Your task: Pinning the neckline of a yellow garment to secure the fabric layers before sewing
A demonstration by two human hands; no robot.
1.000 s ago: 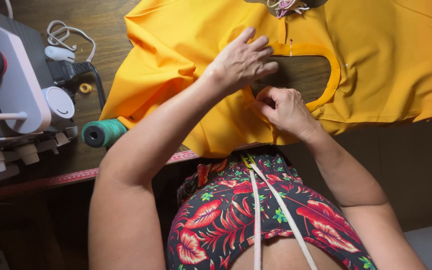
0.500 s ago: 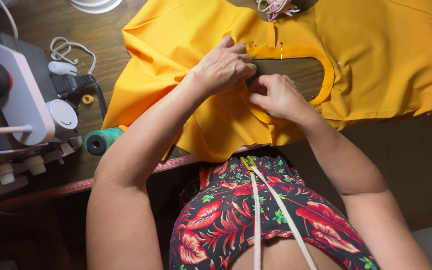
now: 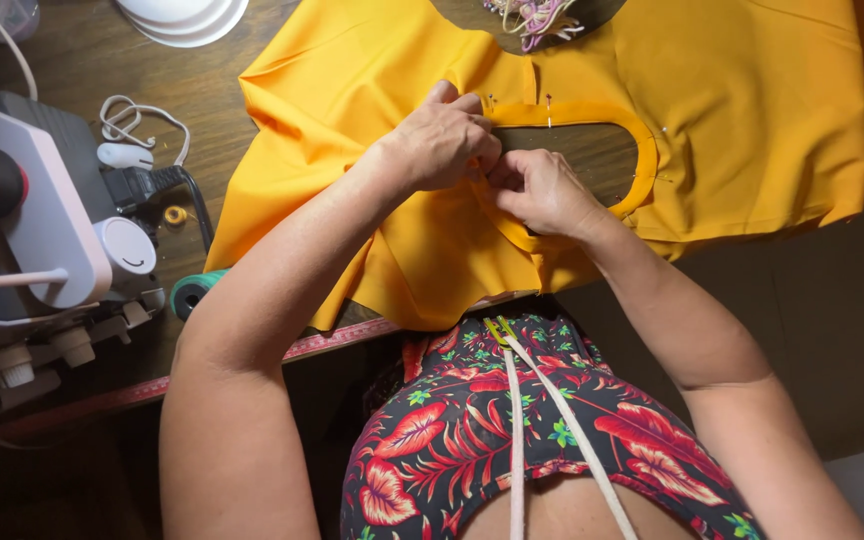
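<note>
Thread spool [image 3: 189,293] beside sewing machine [image 3: 32,240]

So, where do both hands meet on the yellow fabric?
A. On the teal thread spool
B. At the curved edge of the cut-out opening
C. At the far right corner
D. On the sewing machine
B: the left hand and the right hand meet at the curved band edging the opening of the yellow fabric.
</note>
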